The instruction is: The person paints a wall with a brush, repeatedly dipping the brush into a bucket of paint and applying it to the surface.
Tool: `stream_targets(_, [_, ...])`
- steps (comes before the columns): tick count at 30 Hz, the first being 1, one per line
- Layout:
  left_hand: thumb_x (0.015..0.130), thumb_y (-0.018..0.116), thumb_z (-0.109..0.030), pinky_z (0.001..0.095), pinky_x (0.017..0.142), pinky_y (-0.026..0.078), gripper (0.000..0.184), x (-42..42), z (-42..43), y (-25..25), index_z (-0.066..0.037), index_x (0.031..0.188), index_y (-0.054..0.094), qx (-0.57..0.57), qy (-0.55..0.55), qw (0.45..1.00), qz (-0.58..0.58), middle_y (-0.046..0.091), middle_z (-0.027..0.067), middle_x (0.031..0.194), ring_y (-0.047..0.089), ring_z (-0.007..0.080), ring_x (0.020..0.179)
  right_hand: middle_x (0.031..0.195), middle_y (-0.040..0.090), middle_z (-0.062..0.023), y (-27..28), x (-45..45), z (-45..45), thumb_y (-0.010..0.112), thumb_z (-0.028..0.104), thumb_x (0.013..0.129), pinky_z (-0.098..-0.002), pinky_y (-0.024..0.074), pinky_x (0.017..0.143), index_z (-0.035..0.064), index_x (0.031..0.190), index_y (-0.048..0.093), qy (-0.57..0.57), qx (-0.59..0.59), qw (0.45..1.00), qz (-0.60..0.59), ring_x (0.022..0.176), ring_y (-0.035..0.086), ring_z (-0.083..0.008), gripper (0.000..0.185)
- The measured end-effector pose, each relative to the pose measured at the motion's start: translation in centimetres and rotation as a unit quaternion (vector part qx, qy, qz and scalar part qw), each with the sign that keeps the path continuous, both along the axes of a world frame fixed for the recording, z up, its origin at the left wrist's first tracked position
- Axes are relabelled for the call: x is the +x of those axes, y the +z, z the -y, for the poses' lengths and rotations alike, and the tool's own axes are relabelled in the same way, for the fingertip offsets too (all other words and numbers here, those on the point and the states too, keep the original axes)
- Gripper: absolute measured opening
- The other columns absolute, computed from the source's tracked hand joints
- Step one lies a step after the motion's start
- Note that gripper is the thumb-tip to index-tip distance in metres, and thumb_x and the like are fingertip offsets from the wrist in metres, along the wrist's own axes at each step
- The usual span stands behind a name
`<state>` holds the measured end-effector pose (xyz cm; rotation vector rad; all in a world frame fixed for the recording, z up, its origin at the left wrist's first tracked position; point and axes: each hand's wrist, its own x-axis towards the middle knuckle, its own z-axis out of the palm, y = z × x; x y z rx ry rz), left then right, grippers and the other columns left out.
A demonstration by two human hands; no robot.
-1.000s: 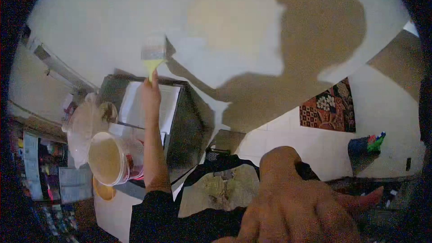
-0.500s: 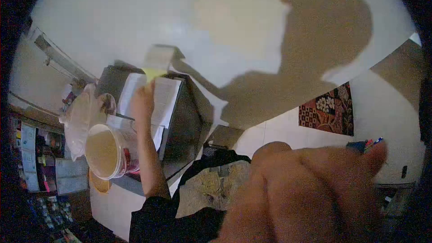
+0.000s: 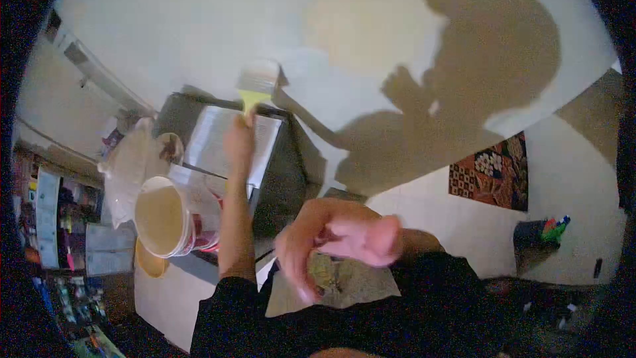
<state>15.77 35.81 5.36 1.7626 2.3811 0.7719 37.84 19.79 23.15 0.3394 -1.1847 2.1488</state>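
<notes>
My left hand (image 3: 240,146) is wrapped round the yellow handle of a wide paintbrush (image 3: 254,96). The brush points upward, its pale bristle end at the white wall (image 3: 199,33); whether the bristles touch the wall I cannot tell. Below the hand, papers (image 3: 262,142) lie on a dark cabinet-like box (image 3: 281,189). My right hand (image 3: 338,229) is in front of my body, fingers loosely bent and apart, with nothing visible in it. Left of my left forearm stands a bucket (image 3: 205,222) with a beige content in its wide mouth.
Behind the bucket is a pale plastic-like bundle (image 3: 129,166), with an orange round container (image 3: 151,260) below. A patterned mat (image 3: 490,172) lies on the tiled floor to the right. A dark bin (image 3: 530,242) with colourful items stands farther right. Shadows fall across the wall.
My right hand has dropped from close to the camera to in front of my body. The view has shifted slightly, and my left hand still holds the paintbrush at the wall.
</notes>
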Motion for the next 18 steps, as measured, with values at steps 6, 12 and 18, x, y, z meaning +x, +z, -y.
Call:
stream_targets(6, [0.092,0.038,-0.051,0.0479,0.062,0.048,0.058,0.7,0.1,-2.1,0.001,0.082,0.06,0.009,-0.035,0.998,0.044,0.061,0.0256,0.078,0.061,0.0416,0.073,0.089,0.06,-0.0063,-12.4,4.0,-2.3,0.049,0.036,0.094,-0.0271,0.046,0.07,0.002,0.106,0.057,-0.213,-0.057,0.898,0.38,0.078,0.057,-0.0131,0.037])
stream_targets(12, [0.091,0.041,-0.051,0.0475,0.065,0.05,0.058,-0.4,1.5,0.6,0.001,0.089,0.065,-0.038,-0.089,0.995,-0.035,0.064,0.0232,0.09,0.063,0.0387,0.079,0.078,0.064,-0.007,-34.0,11.7,-0.1,0.056,0.034,0.09,-0.0279,0.0482,0.059,0.0039,0.099,0.058,-0.334,-0.011,0.7,0.631,0.065,0.059,-0.0135,0.031])
stream_targets(18, [0.083,0.044,-0.063,0.0471,0.079,0.048,0.068,-1.2,1.5,1.5,0.001,0.088,0.068,-0.147,-0.018,0.989,-0.031,0.064,0.0238,0.092,0.063,0.0382,0.088,0.085,0.066,-0.013,-40.9,17.5,4.5,0.062,0.039,0.084,-0.0323,0.051,0.054,0.0052,0.108,0.057,-0.21,-0.275,0.616,0.708,0.064,0.062,-0.0225,0.042])
